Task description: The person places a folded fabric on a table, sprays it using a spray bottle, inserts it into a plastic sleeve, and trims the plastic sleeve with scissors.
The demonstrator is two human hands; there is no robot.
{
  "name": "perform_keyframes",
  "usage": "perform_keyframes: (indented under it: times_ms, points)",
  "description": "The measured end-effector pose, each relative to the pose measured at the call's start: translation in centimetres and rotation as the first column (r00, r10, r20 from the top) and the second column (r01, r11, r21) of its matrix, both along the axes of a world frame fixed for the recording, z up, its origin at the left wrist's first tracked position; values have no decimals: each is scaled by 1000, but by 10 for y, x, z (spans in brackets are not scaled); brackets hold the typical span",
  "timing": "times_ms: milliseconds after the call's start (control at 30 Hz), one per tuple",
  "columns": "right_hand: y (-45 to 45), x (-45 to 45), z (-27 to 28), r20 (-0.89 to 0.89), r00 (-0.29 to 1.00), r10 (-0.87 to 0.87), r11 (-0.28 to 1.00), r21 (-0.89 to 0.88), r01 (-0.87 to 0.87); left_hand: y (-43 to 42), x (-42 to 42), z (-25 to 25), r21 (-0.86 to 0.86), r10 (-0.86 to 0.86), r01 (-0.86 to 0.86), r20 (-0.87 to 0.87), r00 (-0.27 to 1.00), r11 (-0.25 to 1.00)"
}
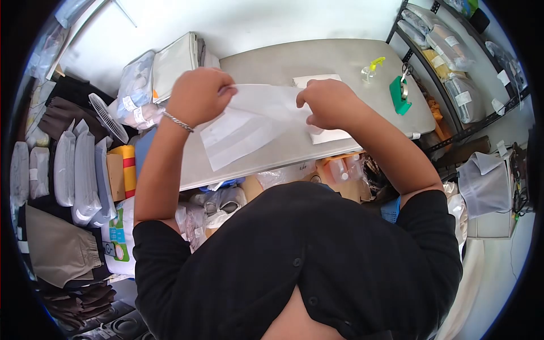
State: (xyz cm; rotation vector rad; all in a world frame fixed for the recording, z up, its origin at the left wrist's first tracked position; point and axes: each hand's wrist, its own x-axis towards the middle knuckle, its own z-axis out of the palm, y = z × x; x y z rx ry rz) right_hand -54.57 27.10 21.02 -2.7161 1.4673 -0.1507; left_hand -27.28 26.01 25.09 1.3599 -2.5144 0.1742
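A thin white translucent sheet point(269, 105) is stretched between my two hands above the grey table point(255, 63). My left hand point(199, 95), with a bracelet at the wrist, pinches its left upper corner. At the sheet's right end, my right hand point(327, 105) has its fingers bent around the edge. A second white piece with a greyish band point(241, 141) hangs or lies below the sheet; whether the two are joined is unclear. Behind and beneath my right hand, a white stack or packet point(334, 136) rests on the table.
At the table's right are a spray bottle with a yellow head point(371, 69) and a green tape dispenser point(400, 95). Folded fabric point(173, 65) and bagged items stand at the back left. A rack point(436, 73) with packed bags is on the right; a small fan point(107, 117) is left.
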Motion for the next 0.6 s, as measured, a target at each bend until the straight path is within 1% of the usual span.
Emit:
perform_keyframes:
  times_ms: [33,67,100,133,167,200,233,300,333,367,400,433,500,533,567,600]
  points:
    - [-11,3,-2,-68,998,-16,1000,25,18,2,5,8,-7,-1,1,1,1000,1000]
    - [-21,6,-1,-137,990,-31,998,50,38,4,10,16,-42,51,-50,14,999,998]
    - [-26,9,6,-136,990,-32,998,42,38,5,15,23,-78,103,-101,25,994,992]
    - [-30,13,17,-103,989,-111,991,60,117,5,21,29,-85,142,-139,27,990,987]
    - [-37,17,25,-71,980,-188,978,81,194,5,24,36,-93,143,-140,27,989,986]
    - [-49,20,30,-38,973,-228,970,73,230,4,27,42,-73,184,-181,32,982,981]
    - [-56,25,40,-37,973,-226,971,69,228,3,29,46,-51,224,-222,37,974,974]
    - [-66,30,61,-19,958,-287,957,23,288,-4,33,53,-40,230,-229,13,973,973]
    - [-73,30,60,-18,958,-285,958,20,286,-7,34,58,-58,248,-245,47,968,968]
    - [-80,30,56,-10,969,-245,967,-76,244,-11,35,62,-77,267,-261,80,960,962]
    - [-87,30,56,-6,979,-204,965,-171,200,-19,43,62,-140,265,-254,62,962,957]
    - [-90,32,62,-5,980,-201,965,-174,197,-25,47,65,-144,268,-258,61,961,956]
    - [-98,37,78,-88,969,-229,971,49,234,-38,54,72,-23,392,-392,55,918,920]
    - [-111,37,81,-89,970,-225,972,41,229,-50,62,69,-9,408,-408,71,910,913]
    - [-129,38,82,-140,969,-202,964,147,222,-66,67,70,-12,411,-411,66,909,911]
    - [-151,37,81,-190,967,-173,942,254,218,-80,69,71,59,403,-416,161,901,907]
